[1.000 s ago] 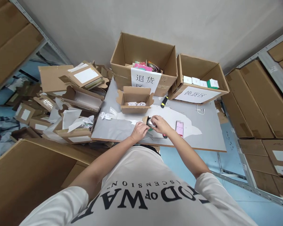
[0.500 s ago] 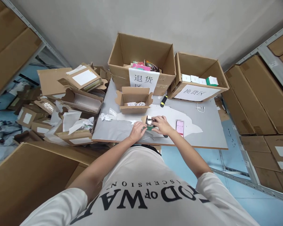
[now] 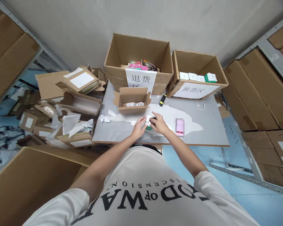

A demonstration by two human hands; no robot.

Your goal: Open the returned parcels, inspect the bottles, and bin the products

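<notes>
Both of my hands meet at the near middle of the grey table (image 3: 207,135). My left hand (image 3: 138,128) and my right hand (image 3: 158,123) grip a small white and green box (image 3: 148,122) between them, just above the tabletop. Most of the box is hidden by my fingers. A small open cardboard box (image 3: 131,100) with crumpled paper inside stands just beyond my hands. A pink phone (image 3: 180,126) lies on the table right of my right hand.
Two large open cartons with paper labels stand at the back: one (image 3: 138,61) holds colourful packs, the other (image 3: 198,73) small white and green boxes. A black and yellow cutter (image 3: 163,99) lies between them. Torn cartons and paper (image 3: 68,103) pile up left. Shelves of cartons flank both sides.
The shiny silver item seen in my hands earlier is no longer visible; my hands have closed in around the small box and shifted slightly left. The camera view moved a little.
</notes>
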